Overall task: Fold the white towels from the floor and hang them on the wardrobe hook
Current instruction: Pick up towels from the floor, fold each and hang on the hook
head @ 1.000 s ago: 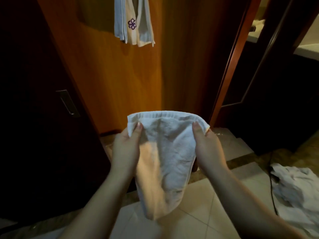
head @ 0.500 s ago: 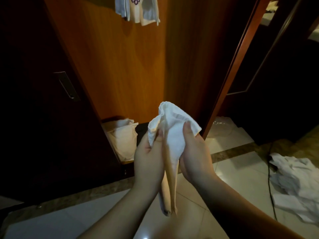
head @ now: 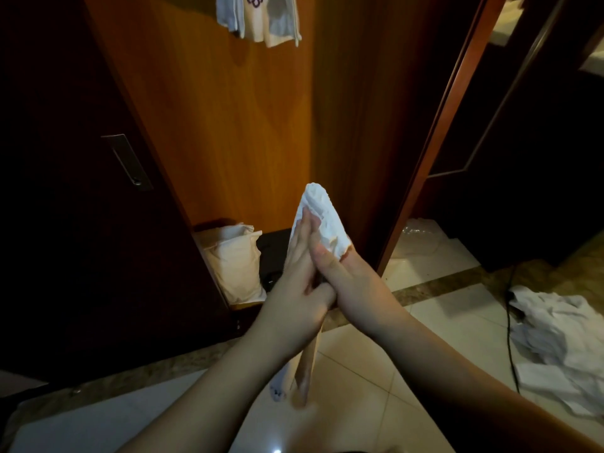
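Observation:
A white towel (head: 322,212) is folded lengthwise into a narrow strip and held upright in front of the wooden wardrobe panel (head: 248,135). My left hand (head: 292,286) and my right hand (head: 354,279) are pressed together with the towel pinched between them. Its folded top sticks out above my fingers. The lower end (head: 305,364) hangs below my wrists. More white towels (head: 562,348) lie crumpled on the tiled floor at the right. Several towels (head: 261,19) hang at the top of the panel; the hook itself is out of view.
A white bag (head: 237,259) sits in the wardrobe's bottom, beside a dark door with a metal handle (head: 127,161). A black cable (head: 508,325) runs across the floor by the towel pile. A door frame (head: 434,132) stands at the right.
My hands have come together, folding the spread towel in half lengthwise, then closing tight against each other. The view has tipped down slightly.

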A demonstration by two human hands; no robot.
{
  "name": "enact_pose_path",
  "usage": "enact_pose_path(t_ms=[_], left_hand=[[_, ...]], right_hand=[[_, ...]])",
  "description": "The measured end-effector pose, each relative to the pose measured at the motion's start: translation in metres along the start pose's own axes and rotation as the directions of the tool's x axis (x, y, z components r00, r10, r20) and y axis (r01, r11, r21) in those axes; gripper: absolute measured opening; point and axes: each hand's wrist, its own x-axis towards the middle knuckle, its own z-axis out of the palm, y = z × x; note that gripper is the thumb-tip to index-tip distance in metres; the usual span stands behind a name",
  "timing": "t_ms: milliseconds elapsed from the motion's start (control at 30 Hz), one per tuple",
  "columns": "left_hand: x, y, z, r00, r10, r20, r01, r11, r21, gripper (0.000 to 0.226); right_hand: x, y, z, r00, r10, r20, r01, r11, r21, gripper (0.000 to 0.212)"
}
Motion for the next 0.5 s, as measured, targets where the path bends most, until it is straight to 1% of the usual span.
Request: enact_pose_path(t_ms=[33,67,100,133,200,233,267,300,333,367,400,433,467,500], left_hand=[[0.000,0.002,0.001,1.000,-0.013,0.009,0.013,1.000,0.015,0.068],[0.000,0.004,0.002,1.000,0.006,0.008,-0.006,0.998,0.056,0.064],[0.000,0.007,0.003,0.998,0.065,0.014,-0.066,0.990,0.127,0.068],[0.000,0.009,0.004,0.990,0.132,0.045,-0.138,0.969,0.204,0.076],[0.001,0.007,0.001,0.974,0.178,0.138,-0.208,0.945,0.253,0.094],[0.003,0.002,-0.003,0.970,0.173,0.171,-0.213,0.943,0.255,0.097],[0.005,-0.003,-0.009,0.969,0.182,0.169,-0.221,0.943,0.249,0.092],[0.008,-0.005,-0.015,0.971,0.204,0.122,-0.228,0.945,0.236,0.081],[0.011,-0.007,-0.020,0.970,0.240,0.029,-0.240,0.947,0.212,0.068],[0.015,-0.007,-0.026,0.959,0.269,-0.090,-0.250,0.951,0.183,0.058],[0.019,-0.007,-0.031,0.940,0.269,-0.212,-0.245,0.961,0.131,0.053],[0.025,-0.007,-0.035,0.924,0.222,-0.312,-0.216,0.975,0.053,0.051],[0.032,-0.005,-0.040,0.922,0.139,-0.361,-0.164,0.986,-0.040,0.053],[0.039,-0.002,-0.045,0.937,0.050,-0.346,-0.101,0.986,-0.133,0.061]], right_hand=[[0.001,0.001,0.000,1.000,-0.002,-0.008,0.002,1.000,-0.028,0.048],[0.003,0.002,0.000,1.000,0.006,-0.020,-0.007,0.999,-0.039,0.045],[0.004,0.002,-0.001,0.999,0.033,-0.035,-0.034,0.999,-0.021,0.045],[0.005,0.004,-0.003,0.996,0.069,-0.053,-0.068,0.998,0.013,0.049],[0.008,0.009,-0.010,0.992,0.108,-0.071,-0.103,0.992,0.076,0.063],[0.010,0.010,-0.015,0.992,0.113,-0.065,-0.107,0.990,0.093,0.069],[0.013,0.011,-0.021,0.992,0.114,-0.047,-0.108,0.988,0.106,0.074],[0.015,0.009,-0.028,0.994,0.110,-0.027,-0.106,0.988,0.114,0.077],[0.018,0.007,-0.036,0.995,0.099,-0.009,-0.097,0.989,0.113,0.076],[0.021,0.002,-0.043,0.996,0.083,0.009,-0.084,0.991,0.104,0.072],[0.025,-0.003,-0.049,0.997,0.069,0.025,-0.070,0.994,0.087,0.067],[0.028,-0.010,-0.055,0.997,0.058,0.044,-0.060,0.996,0.063,0.064],[0.032,-0.018,-0.060,0.997,0.049,0.065,-0.052,0.998,0.036,0.063],[0.034,-0.026,-0.064,0.995,0.042,0.089,-0.044,0.999,0.016,0.064]])
